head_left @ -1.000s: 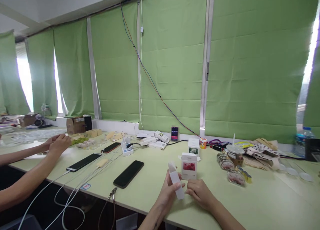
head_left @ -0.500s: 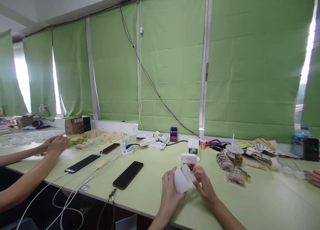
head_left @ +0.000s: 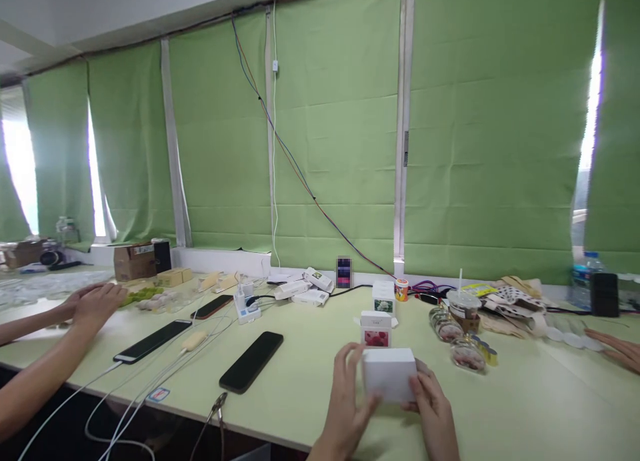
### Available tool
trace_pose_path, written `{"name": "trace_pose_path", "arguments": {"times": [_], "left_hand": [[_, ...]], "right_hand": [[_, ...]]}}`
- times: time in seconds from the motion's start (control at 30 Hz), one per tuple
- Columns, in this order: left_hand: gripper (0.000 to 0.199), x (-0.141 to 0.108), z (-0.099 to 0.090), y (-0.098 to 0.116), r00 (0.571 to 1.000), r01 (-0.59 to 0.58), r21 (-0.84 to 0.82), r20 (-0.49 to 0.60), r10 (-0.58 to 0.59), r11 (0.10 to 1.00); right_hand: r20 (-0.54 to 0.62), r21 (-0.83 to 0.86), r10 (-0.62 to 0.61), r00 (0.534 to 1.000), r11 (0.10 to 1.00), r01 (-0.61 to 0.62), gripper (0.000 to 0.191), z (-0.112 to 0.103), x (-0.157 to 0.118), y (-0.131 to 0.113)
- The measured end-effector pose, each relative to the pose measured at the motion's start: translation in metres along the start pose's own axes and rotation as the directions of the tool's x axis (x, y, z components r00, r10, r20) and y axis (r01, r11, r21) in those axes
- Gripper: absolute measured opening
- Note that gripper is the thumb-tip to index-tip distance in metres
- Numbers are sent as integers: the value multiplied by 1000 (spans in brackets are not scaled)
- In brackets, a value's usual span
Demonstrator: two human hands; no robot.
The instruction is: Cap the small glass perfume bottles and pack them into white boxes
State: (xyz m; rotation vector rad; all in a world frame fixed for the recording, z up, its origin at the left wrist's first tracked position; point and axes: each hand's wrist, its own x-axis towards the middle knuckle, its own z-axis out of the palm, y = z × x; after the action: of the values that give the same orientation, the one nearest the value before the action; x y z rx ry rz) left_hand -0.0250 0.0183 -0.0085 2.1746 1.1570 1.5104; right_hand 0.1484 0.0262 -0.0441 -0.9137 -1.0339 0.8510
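- A small box [head_left: 390,374] is between the left hand [head_left: 345,397] and the right hand [head_left: 434,404], at the near side of the desk [head_left: 520,414].
- Behind the small box stands the front carton [head_left: 376,337]; behind that, the rear carton [head_left: 383,305], with a tub [head_left: 401,290] just right of it.
- Right of the cartons lie packets [head_left: 469,355], a lidded cup [head_left: 463,305] behind them.
- Left of the hands lies a smartphone [head_left: 251,362]; farther left, a second phone [head_left: 153,341].
- Behind the smartphone, a power strip [head_left: 249,312] lies left of piled boxes [head_left: 310,297].
- Curtains [head_left: 330,114] hang behind the desk.
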Motion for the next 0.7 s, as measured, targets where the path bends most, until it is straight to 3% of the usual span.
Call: {"name": "trace_pose_path", "arguments": {"times": [0.07, 0.13, 0.2, 0.27, 0.43, 0.53, 0.7], "left_hand": [[46, 19, 2, -5, 978, 113, -107, -162, -129, 988], [53, 42, 8, -14, 954, 190, -180, -198, -225, 965], [66, 63, 15, -24, 961, 222, -193, -119, -248, 956], [64, 75, 21, -32, 963, 261, -206, -18, -271, 943], [22, 61, 19, -28, 977, 147, -162, 177, -118, 976], [28, 48, 12, -11, 957, 195, -156, 247, -153, 968], [40, 45, 3, 12, 922, 306, -179, 300, -245, 935]], "right_hand": [[-112, 91, 83, 990, 993, -73, 46, -5, 5, 5], [-211, 172, 127, 969, 981, -91, 49, -8, 7, 10], [-285, 229, 150, 947, 970, -84, 50, -12, 9, 15], [-340, 268, 158, 927, 961, -65, 49, -18, 12, 16], [-514, 309, 83, 854, 946, 95, 41, -37, 22, -16], [-506, 209, -84, 858, 954, 217, 32, -43, 28, -46], [-183, -122, -321, 929, 945, 302, 34, -38, 35, -69]]}}
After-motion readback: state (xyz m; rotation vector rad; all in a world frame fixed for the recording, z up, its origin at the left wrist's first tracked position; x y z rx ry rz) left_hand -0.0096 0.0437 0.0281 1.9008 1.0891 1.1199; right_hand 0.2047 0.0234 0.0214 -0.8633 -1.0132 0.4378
